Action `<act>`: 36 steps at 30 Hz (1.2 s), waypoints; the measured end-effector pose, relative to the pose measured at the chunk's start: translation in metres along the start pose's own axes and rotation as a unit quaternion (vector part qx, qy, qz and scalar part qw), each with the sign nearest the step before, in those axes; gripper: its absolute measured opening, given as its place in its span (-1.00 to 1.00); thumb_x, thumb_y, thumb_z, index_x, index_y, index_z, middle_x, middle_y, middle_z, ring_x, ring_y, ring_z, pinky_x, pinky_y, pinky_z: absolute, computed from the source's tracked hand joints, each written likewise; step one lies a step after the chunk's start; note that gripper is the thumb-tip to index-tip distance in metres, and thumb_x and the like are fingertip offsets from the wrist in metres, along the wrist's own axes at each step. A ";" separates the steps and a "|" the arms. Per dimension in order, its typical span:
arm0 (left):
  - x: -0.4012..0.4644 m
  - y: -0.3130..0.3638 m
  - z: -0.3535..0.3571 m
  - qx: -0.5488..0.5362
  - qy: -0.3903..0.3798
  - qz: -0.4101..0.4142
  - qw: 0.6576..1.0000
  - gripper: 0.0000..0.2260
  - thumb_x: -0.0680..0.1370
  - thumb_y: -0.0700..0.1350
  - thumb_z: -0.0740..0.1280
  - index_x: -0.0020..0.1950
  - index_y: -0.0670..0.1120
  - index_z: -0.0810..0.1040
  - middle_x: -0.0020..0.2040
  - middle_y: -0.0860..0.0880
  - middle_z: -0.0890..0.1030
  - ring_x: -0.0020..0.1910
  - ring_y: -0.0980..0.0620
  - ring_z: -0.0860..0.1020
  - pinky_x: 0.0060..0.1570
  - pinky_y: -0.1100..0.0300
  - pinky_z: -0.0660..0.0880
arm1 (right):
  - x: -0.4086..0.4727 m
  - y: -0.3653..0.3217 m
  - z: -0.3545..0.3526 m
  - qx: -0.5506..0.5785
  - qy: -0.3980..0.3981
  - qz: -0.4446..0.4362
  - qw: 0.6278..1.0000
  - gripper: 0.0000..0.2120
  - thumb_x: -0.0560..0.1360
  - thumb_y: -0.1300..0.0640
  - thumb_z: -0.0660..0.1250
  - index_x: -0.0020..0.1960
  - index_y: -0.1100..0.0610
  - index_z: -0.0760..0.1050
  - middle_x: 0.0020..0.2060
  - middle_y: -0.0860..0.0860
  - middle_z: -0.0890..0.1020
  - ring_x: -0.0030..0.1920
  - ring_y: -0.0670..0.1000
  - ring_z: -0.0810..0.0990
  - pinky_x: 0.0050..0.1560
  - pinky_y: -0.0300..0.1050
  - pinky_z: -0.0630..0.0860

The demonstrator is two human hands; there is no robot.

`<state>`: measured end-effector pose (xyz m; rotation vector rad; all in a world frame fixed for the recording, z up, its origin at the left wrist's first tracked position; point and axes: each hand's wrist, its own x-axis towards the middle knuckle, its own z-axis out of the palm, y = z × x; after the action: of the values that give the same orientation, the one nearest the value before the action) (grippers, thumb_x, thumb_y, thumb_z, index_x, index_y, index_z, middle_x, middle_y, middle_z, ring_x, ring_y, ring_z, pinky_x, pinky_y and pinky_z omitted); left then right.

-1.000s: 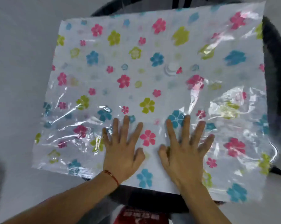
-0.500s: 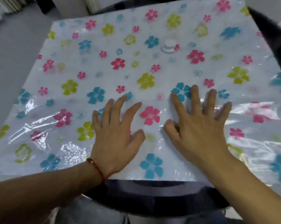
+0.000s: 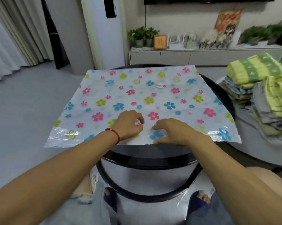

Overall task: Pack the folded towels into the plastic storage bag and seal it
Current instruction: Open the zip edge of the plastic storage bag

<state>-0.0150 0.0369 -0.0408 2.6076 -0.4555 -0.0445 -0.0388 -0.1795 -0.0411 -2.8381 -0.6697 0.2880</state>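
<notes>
The flower-printed plastic storage bag (image 3: pixel 120 98) lies flat across a round black table (image 3: pixel 153 161), with its white valve (image 3: pixel 159 86) toward the far side. My left hand (image 3: pixel 129 124) is at the bag's near middle, its fingers curled and pinching the plastic. My right hand (image 3: pixel 169 132) is just beside it, bent fingertips and thumb resting on the bag at its near edge. The folded towels (image 3: pixel 258 88), yellow-green, grey and blue, are stacked on the right, outside the bag.
The towels stand on a second grey table (image 3: pixel 250 153) to the right. A low cabinet (image 3: pixel 201 56) with plants and frames runs along the back wall. Grey floor (image 3: pixel 23 111) lies on the left. My feet show under the table.
Both hands slid back from flat, spread palms mid-bag to the near edge, and their fingers curled. The view lifted, bringing the room and the towel stack into sight.
</notes>
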 end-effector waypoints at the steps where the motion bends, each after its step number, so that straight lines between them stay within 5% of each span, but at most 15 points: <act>1: -0.004 0.001 -0.004 0.003 -0.037 0.046 0.998 -0.88 0.49 -0.01 0.37 -0.01 0.05 0.62 0.10 0.00 0.61 0.13 0.00 0.53 0.26 -0.06 0.44 | -0.001 0.002 0.000 0.006 0.008 0.008 1.000 -0.33 0.45 -0.35 0.42 0.49 -0.11 0.47 0.50 -0.08 0.46 0.47 0.03 0.41 0.43 0.02 0.38; 4: -0.002 0.001 -0.007 0.056 -0.131 0.160 0.977 -0.81 0.48 0.11 0.41 0.02 0.06 0.62 0.07 0.05 0.58 0.06 0.08 0.50 0.17 0.04 0.45 | 0.004 0.009 -0.002 0.033 0.018 0.015 0.999 -0.40 0.44 -0.31 0.46 0.41 -0.11 0.57 0.50 -0.07 0.48 0.46 0.03 0.42 0.43 -0.01 0.36; 8: 0.018 -0.005 -0.009 0.076 -0.115 0.181 0.974 -0.82 0.44 0.14 0.45 -0.03 0.10 0.62 0.03 0.09 0.57 0.01 0.09 0.47 0.13 0.03 0.44 | 0.016 0.009 -0.009 0.042 0.039 -0.016 0.998 -0.65 0.44 -0.18 0.52 0.18 -0.10 0.71 0.47 -0.07 0.52 0.44 0.03 0.45 0.44 0.07 0.34; 11: 0.028 -0.012 -0.006 0.067 -0.108 0.189 0.974 -0.78 0.39 0.23 0.43 -0.09 0.14 0.62 0.02 0.16 0.56 -0.01 0.13 0.46 0.11 0.02 0.45 | 0.021 0.010 -0.001 0.038 0.043 -0.044 0.997 -0.87 0.51 -0.07 0.48 0.01 -0.07 0.74 0.44 -0.08 0.53 0.46 -0.01 0.40 0.54 0.20 0.14; 13: 0.033 -0.015 -0.003 0.075 -0.114 0.191 0.972 -0.74 0.35 0.29 0.40 -0.09 0.16 0.60 0.03 0.19 0.52 0.02 0.11 0.44 0.09 0.00 0.46 | 0.023 0.012 0.003 0.014 0.034 -0.049 0.998 -0.88 0.55 -0.03 0.42 -0.02 -0.03 0.71 0.45 -0.09 0.51 0.49 -0.02 0.35 0.57 0.25 0.05; 16: 0.038 -0.015 -0.003 0.081 -0.134 0.194 0.968 -0.71 0.34 0.34 0.38 -0.10 0.19 0.59 0.06 0.22 0.48 0.06 0.12 0.41 0.11 0.01 0.46 | 0.022 0.015 0.006 0.017 0.037 -0.040 0.998 -0.87 0.58 -0.04 0.36 -0.05 -0.03 0.64 0.43 -0.10 0.53 0.47 -0.01 0.38 0.52 0.22 0.18; 19: 0.041 -0.013 -0.004 0.055 -0.148 0.191 0.969 -0.77 0.36 0.30 0.39 -0.14 0.19 0.65 0.06 0.24 0.51 0.08 0.17 0.43 0.15 0.01 0.46 | 0.020 0.016 0.006 0.044 0.053 -0.032 0.997 -0.85 0.59 0.00 0.32 -0.09 0.02 0.58 0.28 -0.01 0.62 0.34 0.06 0.50 0.38 0.12 0.36; 23: 0.038 -0.010 -0.008 0.035 -0.156 0.167 0.973 -0.87 0.43 0.19 0.43 -0.13 0.18 0.71 0.09 0.20 0.58 0.09 0.17 0.49 0.15 0.10 0.47 | 0.017 0.015 0.007 0.041 0.079 -0.015 0.996 -0.92 0.63 -0.01 0.28 -0.01 -0.04 0.52 0.33 -0.03 0.55 0.40 0.04 0.39 0.45 0.02 0.28; 28: 0.025 0.009 0.000 0.138 -0.067 0.165 0.974 -0.89 0.44 0.00 0.35 -0.15 0.09 0.68 -0.13 0.13 0.66 -0.18 0.09 0.58 -0.17 0.07 0.57 | 0.011 0.007 0.008 0.025 0.117 0.022 0.993 -0.83 0.65 0.01 0.29 0.11 0.07 0.59 0.21 -0.02 0.59 0.32 0.08 0.44 0.42 0.03 0.30; 30: 0.020 0.015 0.002 0.157 -0.032 0.161 0.974 -0.90 0.45 -0.02 0.33 -0.15 0.07 0.66 -0.18 0.13 0.65 -0.21 0.07 0.57 -0.23 0.11 0.54 | 0.000 0.000 0.005 0.073 0.217 0.043 0.972 -0.82 0.62 -0.02 0.36 0.12 0.06 0.62 0.14 -0.03 0.64 0.24 0.05 0.51 0.29 0.03 0.43; 32: 0.016 0.017 -0.001 0.142 -0.009 0.143 0.979 -0.91 0.47 -0.03 0.34 -0.16 0.07 0.65 -0.19 0.14 0.64 -0.23 0.08 0.56 -0.24 0.13 0.52 | -0.013 -0.009 0.004 0.151 0.322 0.111 0.928 -0.82 0.55 -0.14 0.38 -0.03 -0.05 0.63 -0.12 -0.14 0.70 -0.05 -0.08 0.63 -0.06 -0.02 0.56; 34: 0.012 0.015 -0.003 0.117 0.011 0.125 0.985 -0.91 0.48 -0.03 0.34 -0.16 0.07 0.64 -0.17 0.13 0.65 -0.23 0.09 0.56 -0.21 0.10 0.54 | -0.020 -0.015 0.007 0.288 0.264 0.188 0.901 -0.68 0.50 -0.26 0.34 -0.18 -0.03 0.62 -0.35 -0.14 0.72 -0.37 -0.18 0.63 -0.34 -0.17 0.48; 36: 0.007 0.015 -0.005 0.101 0.028 0.115 0.988 -0.91 0.50 -0.02 0.34 -0.15 0.08 0.64 -0.15 0.11 0.67 -0.21 0.08 0.57 -0.17 0.04 0.57 | -0.015 -0.021 0.016 0.449 0.148 0.220 0.853 -0.62 0.52 -0.28 0.35 -0.13 0.04 0.66 -0.30 -0.06 0.76 -0.47 -0.16 0.63 -0.44 -0.21 0.41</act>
<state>-0.0123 0.0243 -0.0290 2.7243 -0.7736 0.1584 -0.0644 -0.1655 -0.0491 -1.9985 0.1852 0.1584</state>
